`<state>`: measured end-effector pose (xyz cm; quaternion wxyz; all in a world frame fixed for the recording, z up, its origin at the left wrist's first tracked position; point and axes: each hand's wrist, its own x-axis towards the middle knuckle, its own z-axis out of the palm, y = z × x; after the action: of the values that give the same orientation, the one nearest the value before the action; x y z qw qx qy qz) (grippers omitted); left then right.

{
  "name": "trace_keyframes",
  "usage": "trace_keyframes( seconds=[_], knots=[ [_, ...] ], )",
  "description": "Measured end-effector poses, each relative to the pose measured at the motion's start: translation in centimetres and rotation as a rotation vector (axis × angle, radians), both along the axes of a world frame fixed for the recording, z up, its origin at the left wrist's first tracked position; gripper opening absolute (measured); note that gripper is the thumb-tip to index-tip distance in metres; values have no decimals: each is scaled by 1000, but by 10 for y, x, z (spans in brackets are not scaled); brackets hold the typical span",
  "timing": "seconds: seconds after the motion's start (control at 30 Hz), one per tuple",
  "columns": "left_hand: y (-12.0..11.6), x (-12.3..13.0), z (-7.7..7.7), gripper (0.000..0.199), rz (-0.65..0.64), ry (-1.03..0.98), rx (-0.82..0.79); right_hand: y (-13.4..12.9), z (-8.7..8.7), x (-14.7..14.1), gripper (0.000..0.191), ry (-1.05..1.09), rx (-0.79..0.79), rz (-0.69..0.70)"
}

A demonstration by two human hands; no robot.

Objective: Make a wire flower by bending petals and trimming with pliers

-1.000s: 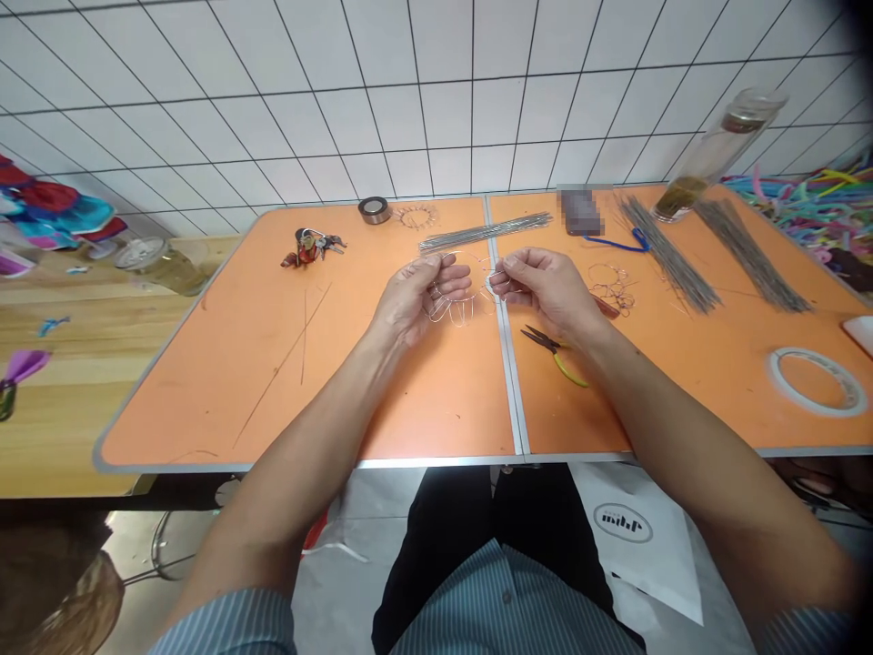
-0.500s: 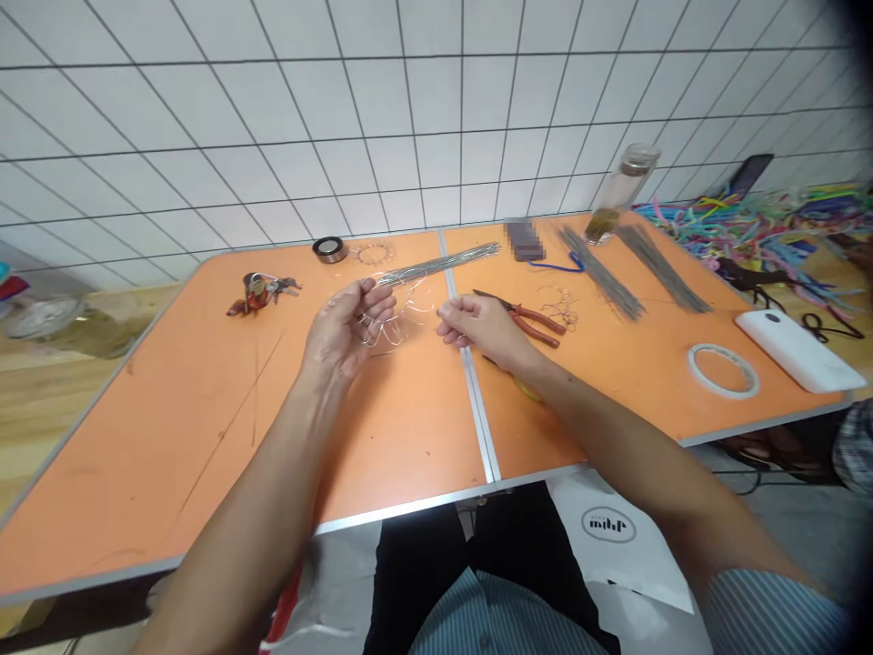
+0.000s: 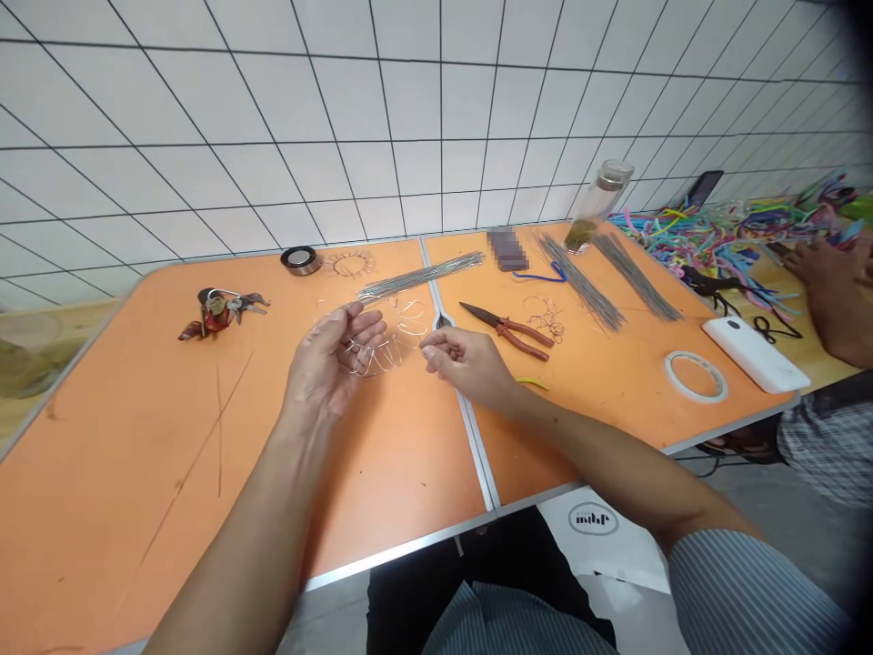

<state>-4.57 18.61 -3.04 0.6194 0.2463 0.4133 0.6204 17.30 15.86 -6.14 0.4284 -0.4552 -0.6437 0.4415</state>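
Note:
A thin wire ring with petal-like loops (image 3: 387, 357) hangs over the orange table. My left hand (image 3: 331, 359) holds its left side between thumb and fingers, palm turned up. At the ring's right edge, my right hand (image 3: 464, 362) pinches a loop with thumb and forefinger. Red-handled pliers (image 3: 522, 337) lie open to the right of my right hand. Behind the ring rests a bundle of straight silver wires (image 3: 423, 276). A similar looped wire ring (image 3: 350, 264) lies flat near the table's back edge.
Black tape roll (image 3: 300, 261) and keys (image 3: 225, 309) are at the left. Rightward are wire bundles (image 3: 583, 282), a glass bottle (image 3: 597, 209), a white tape ring (image 3: 696, 376) and a white power bank (image 3: 756, 355). Another person's hand (image 3: 822, 273) is by colourful strips (image 3: 737, 227) at far right.
The view has shifted, and another person's hand has come into sight at the right. My right hand has turned and now sits against the wire ring's right edge.

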Motion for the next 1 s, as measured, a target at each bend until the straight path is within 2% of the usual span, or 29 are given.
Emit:
trace_keyframes(
  seconds=[0.13,0.3,0.57,0.83,1.0],
  knots=[
    [0,-2,-2,16,-16,-3,-4,-1,0,-1,23,23,-38,-6],
    [1,-2,-7,16,-52,2,11,-2,8,-4,25,120,-73,-18],
    [-1,3,-9,17,-86,-11,-3,-2,15,-3,38,199,-155,-21],
    [0,1,-9,21,-106,5,79,1,17,-5,57,258,-140,-10],
    [2,3,-8,22,-83,3,24,7,18,0,63,284,-126,-51]
  ],
)
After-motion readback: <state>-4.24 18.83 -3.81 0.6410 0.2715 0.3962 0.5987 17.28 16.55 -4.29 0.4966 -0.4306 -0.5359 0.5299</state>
